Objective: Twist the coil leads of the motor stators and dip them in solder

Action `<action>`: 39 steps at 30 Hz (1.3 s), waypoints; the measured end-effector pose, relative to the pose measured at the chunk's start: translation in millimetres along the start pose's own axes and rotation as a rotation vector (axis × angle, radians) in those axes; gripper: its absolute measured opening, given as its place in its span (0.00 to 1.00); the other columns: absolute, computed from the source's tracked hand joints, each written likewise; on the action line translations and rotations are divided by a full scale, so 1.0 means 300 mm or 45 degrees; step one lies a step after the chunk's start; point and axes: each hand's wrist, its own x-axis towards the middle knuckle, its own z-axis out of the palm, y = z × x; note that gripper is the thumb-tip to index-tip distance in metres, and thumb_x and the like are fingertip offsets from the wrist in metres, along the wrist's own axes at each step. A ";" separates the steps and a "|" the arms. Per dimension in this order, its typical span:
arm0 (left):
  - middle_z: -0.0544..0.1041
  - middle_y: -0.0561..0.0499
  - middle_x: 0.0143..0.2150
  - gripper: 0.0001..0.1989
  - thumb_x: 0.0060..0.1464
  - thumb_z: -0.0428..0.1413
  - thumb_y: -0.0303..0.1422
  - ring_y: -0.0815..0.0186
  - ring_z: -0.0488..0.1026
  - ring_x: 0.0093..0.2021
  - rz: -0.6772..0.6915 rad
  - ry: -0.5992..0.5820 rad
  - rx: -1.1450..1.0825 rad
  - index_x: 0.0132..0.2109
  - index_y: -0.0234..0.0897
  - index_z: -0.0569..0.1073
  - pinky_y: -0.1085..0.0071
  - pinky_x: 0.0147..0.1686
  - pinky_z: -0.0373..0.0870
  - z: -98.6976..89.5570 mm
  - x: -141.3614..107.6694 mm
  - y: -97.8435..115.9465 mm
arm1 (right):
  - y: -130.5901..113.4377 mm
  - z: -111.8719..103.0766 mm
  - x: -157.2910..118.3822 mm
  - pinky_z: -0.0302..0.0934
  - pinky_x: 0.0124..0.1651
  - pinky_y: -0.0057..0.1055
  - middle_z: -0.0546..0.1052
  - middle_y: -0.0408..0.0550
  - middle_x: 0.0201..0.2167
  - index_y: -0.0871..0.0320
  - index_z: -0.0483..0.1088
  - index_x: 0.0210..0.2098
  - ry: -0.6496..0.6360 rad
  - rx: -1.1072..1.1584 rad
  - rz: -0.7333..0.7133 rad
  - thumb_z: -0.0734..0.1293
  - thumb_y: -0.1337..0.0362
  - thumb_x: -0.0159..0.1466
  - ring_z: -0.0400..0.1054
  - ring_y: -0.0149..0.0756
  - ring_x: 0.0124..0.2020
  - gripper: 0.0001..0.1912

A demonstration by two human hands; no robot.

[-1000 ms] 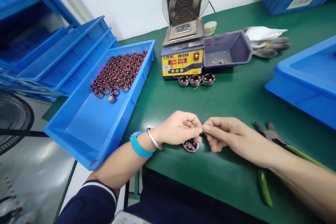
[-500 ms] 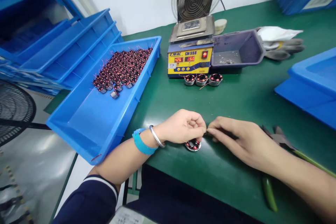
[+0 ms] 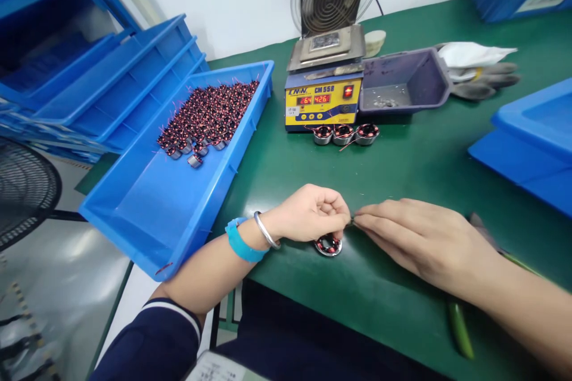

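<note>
At the far left a black mesh fan (image 3: pixel 27 193) stands beside a stack of blue crates (image 3: pixel 120 83); next comes a blue tray (image 3: pixel 152 202), its far part heaped with small copper-wound cores (image 3: pixel 210 110) and its near corner holding a bit of red wire (image 3: pixel 163 268). Past the tray, a silver bangle (image 3: pixel 267 231) and a teal band (image 3: pixel 243 244) circle the wrist of the left hand (image 3: pixel 313 211), whose fingers are curled, thumb and forefinger pinching a thin dark strand (image 3: pixel 351 221). One wound ring (image 3: pixel 328 245) lies on the green bench (image 3: pixel 286 164) just under those fingers, partly hidden by them; I cannot tell whether they touch it. Farther back, a yellow-fronted unit (image 3: pixel 322 101) shows lit red digits, with three wound cores (image 3: pixel 343 134) in a row before it and a purple bin (image 3: pixel 397 74) to its right. The right hand (image 3: pixel 417 235) has its fingers straight and laid together, tips at the strand; its thumb is hidden, so I cannot tell whether it grips. Pliers with green handles (image 3: pixel 460 327) lie partly beneath that arm, grey gloves (image 3: pixel 496 80) rest beyond, and another blue tray (image 3: pixel 531 137) sits at the right edge
</note>
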 end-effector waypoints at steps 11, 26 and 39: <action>0.72 0.56 0.18 0.07 0.51 0.56 0.20 0.78 0.64 0.17 -0.002 -0.027 -0.039 0.27 0.32 0.68 0.82 0.18 0.59 -0.004 0.001 -0.006 | 0.012 0.018 -0.023 0.67 0.47 0.42 0.81 0.54 0.41 0.59 0.73 0.48 0.052 -0.092 -0.140 0.54 0.75 0.70 0.75 0.43 0.39 0.18; 0.72 0.56 0.19 0.09 0.51 0.57 0.17 0.75 0.68 0.20 -0.043 -0.066 0.001 0.27 0.31 0.69 0.79 0.24 0.64 -0.012 0.006 -0.003 | -0.037 0.023 0.036 0.69 0.26 0.30 0.77 0.49 0.23 0.56 0.72 0.30 -0.258 0.932 0.855 0.62 0.50 0.69 0.73 0.37 0.22 0.19; 0.71 0.56 0.17 0.07 0.49 0.56 0.20 0.76 0.67 0.19 -0.002 -0.052 0.005 0.26 0.32 0.68 0.80 0.23 0.63 -0.006 0.006 -0.009 | 0.023 -0.006 0.019 0.61 0.30 0.32 0.76 0.48 0.27 0.58 0.70 0.33 -0.087 -0.176 0.032 0.55 0.72 0.70 0.69 0.35 0.26 0.15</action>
